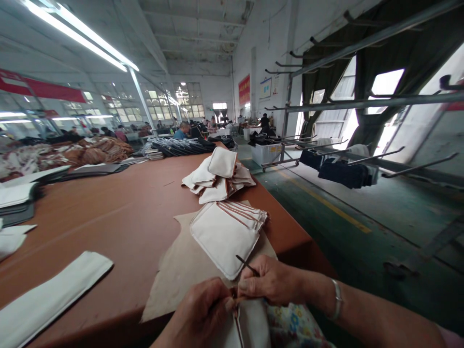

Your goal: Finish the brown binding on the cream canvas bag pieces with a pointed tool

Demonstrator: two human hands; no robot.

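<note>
- Left hand [207,309], mine: one, fingers pinched on the top edge of the cloth piece [257,324]. A slack pinch could let the layers shift out of line.
- Right hand [266,280], mine: one, closed on the tool [247,265], thumb and finger meeting the same edge beside the left. With two things in one grip, either could slip.
- Tool: thin, dark, kind I cannot tell; end pointing over the stack [224,241]. If sharp, a turned wrist could snag the top piece or prick my fingers.
- Cloth piece: white, brown strip [237,323] down its middle; held by both hands in front of me, at the table's near side. Too hard a pull could strain its stitching.
- Flowered cloth [295,321]: beside the piece, below my right hand. A fold could get caught up.
- Stack: white pieces, brown edges, fanned. A forearm knock could slide it.
- Paper [168,275]: brown sheet under the stack. Dragged, it could carry the pieces along.
- Pile [223,164]: more white pieces, heaped unevenly near the right side of the table [126,217]. A push from the stack could tip some onto the floor [290,198].
</note>
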